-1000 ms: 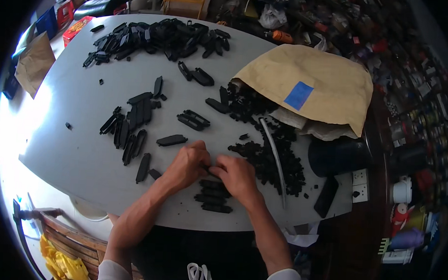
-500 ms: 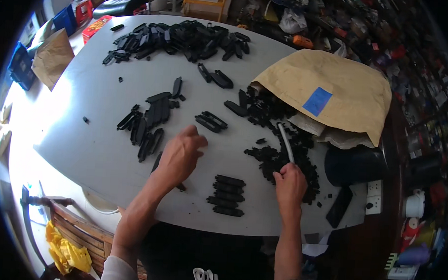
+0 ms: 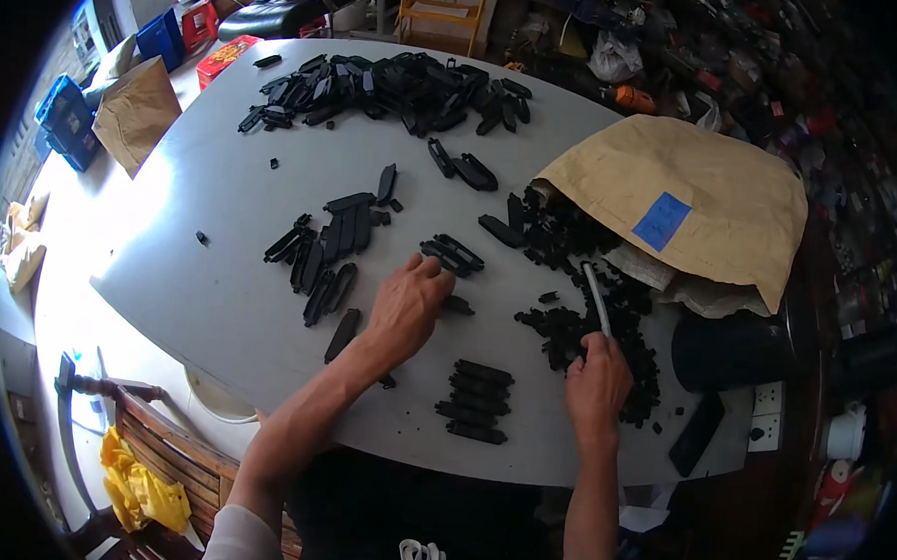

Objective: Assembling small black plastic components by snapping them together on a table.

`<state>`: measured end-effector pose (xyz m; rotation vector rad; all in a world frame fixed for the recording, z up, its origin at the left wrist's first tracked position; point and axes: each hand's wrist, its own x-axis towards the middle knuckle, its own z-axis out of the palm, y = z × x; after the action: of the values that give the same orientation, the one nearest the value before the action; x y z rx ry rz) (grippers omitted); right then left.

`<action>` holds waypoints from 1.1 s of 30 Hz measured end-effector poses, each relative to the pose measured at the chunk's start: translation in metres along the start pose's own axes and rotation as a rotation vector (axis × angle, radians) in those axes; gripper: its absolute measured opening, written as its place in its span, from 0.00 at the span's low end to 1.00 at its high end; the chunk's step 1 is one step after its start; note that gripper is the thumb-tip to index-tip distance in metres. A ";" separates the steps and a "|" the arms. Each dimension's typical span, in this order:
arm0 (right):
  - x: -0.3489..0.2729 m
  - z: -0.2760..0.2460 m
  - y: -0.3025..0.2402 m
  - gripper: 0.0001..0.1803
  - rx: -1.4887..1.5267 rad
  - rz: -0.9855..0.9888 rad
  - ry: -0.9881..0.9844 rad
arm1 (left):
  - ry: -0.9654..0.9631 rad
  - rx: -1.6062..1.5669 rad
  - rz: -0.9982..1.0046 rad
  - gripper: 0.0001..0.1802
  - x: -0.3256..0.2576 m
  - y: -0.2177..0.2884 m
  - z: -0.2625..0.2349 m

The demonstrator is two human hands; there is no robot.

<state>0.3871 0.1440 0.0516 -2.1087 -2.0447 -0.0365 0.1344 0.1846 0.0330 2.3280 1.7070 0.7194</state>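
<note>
My left hand [image 3: 407, 306] is over the middle of the table, fingers curled. The end of a long black plastic piece [image 3: 457, 304] sticks out beside its fingers, and the rest is hidden under the hand. Just beyond its fingertips lie two black pieces [image 3: 453, 254] side by side. My right hand [image 3: 599, 387] is closed around a slim silver metal tool [image 3: 597, 299], whose far end points at a heap of small black parts [image 3: 641, 338]. Between my hands, nearer me, several black pieces [image 3: 479, 401] lie in a neat stack of rows.
A large pile of black pieces [image 3: 397, 90] covers the table's far side. More pieces [image 3: 346, 225] lie left of centre. A brown paper bag [image 3: 713, 191] with blue tape spills small parts at the right. A black phone-like slab [image 3: 697, 434] and a dark cylinder [image 3: 731, 337] are near the right edge.
The whole view has shifted slightly right and down. My left hand has moved right across the table, and a black piece now shows beside its fingers. My right hand keeps its silver tool.
</note>
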 end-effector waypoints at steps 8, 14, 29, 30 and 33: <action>0.002 -0.005 -0.005 0.14 1.084 0.153 -0.131 | 0.016 -0.153 0.192 0.17 0.006 0.017 0.020; 0.010 0.002 -0.010 0.12 1.255 0.121 -0.243 | -0.036 -0.185 0.295 0.16 0.001 0.014 0.020; 0.026 -0.002 -0.037 0.10 0.443 -0.396 -0.089 | -0.079 -0.235 0.068 0.11 -0.009 0.002 0.005; 0.028 -0.003 -0.036 0.11 0.413 -0.458 -0.122 | -0.084 -0.229 0.050 0.11 -0.010 0.002 0.005; 0.032 -0.001 -0.040 0.11 0.260 -0.574 -0.147 | -0.094 -0.231 0.041 0.11 -0.010 0.001 0.008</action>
<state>0.3488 0.1764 0.0629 -1.3614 -2.5124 0.2895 0.1365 0.1760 0.0231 2.2064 1.4571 0.7571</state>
